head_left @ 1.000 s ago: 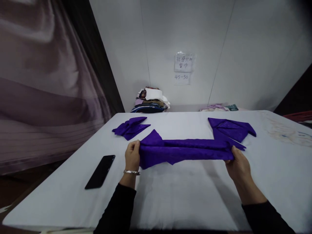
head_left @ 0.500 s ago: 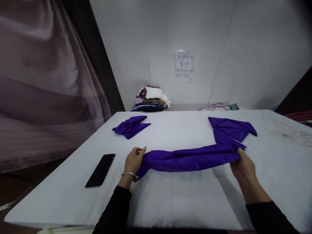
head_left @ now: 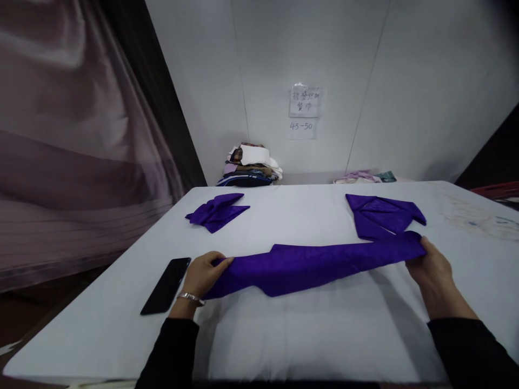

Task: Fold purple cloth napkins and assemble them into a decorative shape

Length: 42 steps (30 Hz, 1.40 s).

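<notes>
Cloth in hand (head_left: 312,265): purple, stretched as a long strip above the near half of the white table (head_left: 300,340); near edge uneven, with a corner hanging at the lower middle.
Left hand (head_left: 201,274): strip's left end held between thumb and fingers, which are drawn close together.
Right hand (head_left: 433,273): strip's right end gripped, thumb at the near face; fingers behind are partly hidden.
Left folded piece (head_left: 219,212): purple, laid at the far left of the table, pointed ends spread; judged finished.
Right folded piece (head_left: 383,213): purple, laid at the far right, flat and angular; judged folded, though whether complete cannot be told. Its near edge is overlapped in view by the strip; contact cannot be confirmed.
Strip's stage: lengthwise gathering judged largely done; pointed shaping as in the left piece judged not yet done, and setting down also outstanding.
Phone (head_left: 166,286): dark, laid beside the left hand, not held.
</notes>
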Tool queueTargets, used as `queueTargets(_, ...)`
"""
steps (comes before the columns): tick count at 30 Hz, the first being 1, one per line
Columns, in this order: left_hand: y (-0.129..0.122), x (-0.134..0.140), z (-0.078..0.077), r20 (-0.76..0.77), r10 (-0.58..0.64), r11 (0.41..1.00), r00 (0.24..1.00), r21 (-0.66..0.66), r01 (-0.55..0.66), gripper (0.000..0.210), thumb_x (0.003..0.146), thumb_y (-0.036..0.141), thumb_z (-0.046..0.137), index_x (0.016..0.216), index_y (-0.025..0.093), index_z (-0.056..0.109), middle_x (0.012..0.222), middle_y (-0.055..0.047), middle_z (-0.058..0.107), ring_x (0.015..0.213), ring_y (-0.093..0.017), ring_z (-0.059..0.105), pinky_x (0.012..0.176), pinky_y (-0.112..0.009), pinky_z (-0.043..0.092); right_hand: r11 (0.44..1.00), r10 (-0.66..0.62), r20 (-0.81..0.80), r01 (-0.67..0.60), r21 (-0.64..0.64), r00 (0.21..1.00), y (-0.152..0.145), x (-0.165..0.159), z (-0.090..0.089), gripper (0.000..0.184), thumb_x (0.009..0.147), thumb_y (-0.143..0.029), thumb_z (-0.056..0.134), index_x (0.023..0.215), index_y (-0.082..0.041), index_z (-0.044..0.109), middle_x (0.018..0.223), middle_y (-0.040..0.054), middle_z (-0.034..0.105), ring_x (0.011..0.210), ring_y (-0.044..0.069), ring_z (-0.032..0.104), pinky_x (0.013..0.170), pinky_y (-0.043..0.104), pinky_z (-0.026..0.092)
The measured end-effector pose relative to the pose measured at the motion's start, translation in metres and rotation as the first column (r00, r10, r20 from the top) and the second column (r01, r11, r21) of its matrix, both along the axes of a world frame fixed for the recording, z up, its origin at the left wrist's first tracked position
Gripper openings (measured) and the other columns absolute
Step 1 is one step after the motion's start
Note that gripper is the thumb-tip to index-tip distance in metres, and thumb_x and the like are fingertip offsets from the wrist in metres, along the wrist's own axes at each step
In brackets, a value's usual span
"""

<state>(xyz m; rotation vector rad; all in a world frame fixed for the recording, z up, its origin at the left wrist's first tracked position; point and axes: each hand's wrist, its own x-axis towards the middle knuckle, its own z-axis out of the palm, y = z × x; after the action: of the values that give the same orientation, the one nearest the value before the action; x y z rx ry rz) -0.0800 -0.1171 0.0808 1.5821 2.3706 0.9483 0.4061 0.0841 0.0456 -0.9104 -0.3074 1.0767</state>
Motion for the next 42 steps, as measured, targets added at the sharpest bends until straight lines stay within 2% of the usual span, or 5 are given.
queueTargets(11,0.025,-0.005,0.037,0.246,0.034,0.745,0.969,0.639,-0.189,0.023,0.07,0.041,0.06,0.08,0.02,0.064,0.074,0.003,0.061,0.072,-0.013,0.055,0.071,-0.024,0.043,0.954,0.111,-0.041,-0.095,0.284,0.993,0.036,-0.032,0.025,0.008,0.071,-0.01,0.056,0.077,-0.015,0.058,0.075,-0.0021,0.061,0.065,0.008,0.057,0.062,0.02,0.051)
queueTargets(18,-0.011,-0.013,-0.001,0.413,-0.238,0.939,0.879,-0.132,0.317,0.018,0.063,0.037,0.062,0.072,0.021,0.065,0.07,0.002,0.065,0.07,-0.016,0.058,0.068,-0.026,0.045,0.95,0.31,0.258,-0.305,-0.058,0.915,0.015,0.001,-0.031,0.021,0.063,-0.018,0.063,0.083,-0.019,0.063,0.07,-0.0026,0.061,0.053,0.009,0.055,0.046,0.02,0.048)
queueTargets(22,-0.031,-0.017,-0.018,0.573,-0.177,0.796,0.8,-0.394,0.458,0.027,0.065,0.043,0.06,0.077,0.019,0.067,0.067,0.001,0.066,0.063,-0.016,0.058,0.064,-0.027,0.046,0.884,0.459,0.606,-0.266,-0.384,0.65,0.003,0.038,-0.056,0.026,0.06,-0.026,0.064,0.085,-0.019,0.065,0.066,0.0014,0.063,0.054,0.016,0.057,0.048,0.028,0.047)
queueTargets(27,-0.014,-0.019,-0.025,0.348,-0.084,0.936,0.934,-0.294,0.194,0.04,0.07,0.053,0.052,0.087,0.02,0.066,0.086,-0.004,0.069,0.081,-0.021,0.061,0.077,-0.031,0.046,0.96,0.265,0.963,-0.108,-0.259,0.044,0.006,0.03,-0.052,0.032,0.067,-0.033,0.055,0.093,-0.019,0.065,0.081,0.0071,0.067,0.074,0.024,0.062,0.071,0.037,0.048)
queueTargets(42,0.027,0.041,-0.06,-0.089,-0.055,0.981,0.994,-0.192,0.037,0.008,0.077,0.023,0.047,0.079,0.021,0.054,0.083,-0.001,0.061,0.078,-0.014,0.056,0.07,-0.024,0.04,0.731,0.081,0.855,-0.553,-0.4,-0.512,0.019,-0.174,-0.046,0.038,0.077,-0.017,0.052,0.114,-0.015,0.058,0.113,0.0127,0.06,0.105,0.023,0.053,0.089,0.032,0.038)
